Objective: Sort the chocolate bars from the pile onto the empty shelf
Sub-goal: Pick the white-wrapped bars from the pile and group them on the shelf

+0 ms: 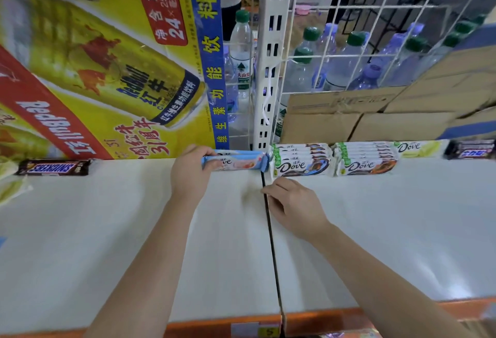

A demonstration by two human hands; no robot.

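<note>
White shelf (107, 243) boards fill most of the frame, two panels with a dark seam (271, 243) running down the middle. Behind them there's a big Red Bull carton (107, 56) in the upper left and water bottles (351, 58) behind a wire grid in the upper right.

So my left hand (188, 174) is curled round the left end of the blue Dove bars (236, 163), holding them at the back of the shelf in the centre of the frame. Their right end reaches just past the seam, up against the first white Dove stack (300, 162). My right hand (292, 203) rests on the shelf by the seam with fingers loosely bent, and I can't see anything in it.

What worries me is that the blue bars are wedged right against that white stack. If I shove them sideways to square them up, I reckon the loose stack next door slides or topples. They also sit over the seam, so an uneven board edge could leave them rocking. And slick wrappers stacked flat tend to skate when I let go.

Counts, best I can do:
- Blue Dove: looks like two.
- White Dove: two stacks, the second (365, 162) just right of the first. Each is roughly five high, though the layers blur.
- One pale green Dove (417, 148) further right.
- One Snickers (53, 167) at mid left.
- More Snickers (469, 150) at the right edge, maybe two.

The pile itself isn't in frame.
</note>
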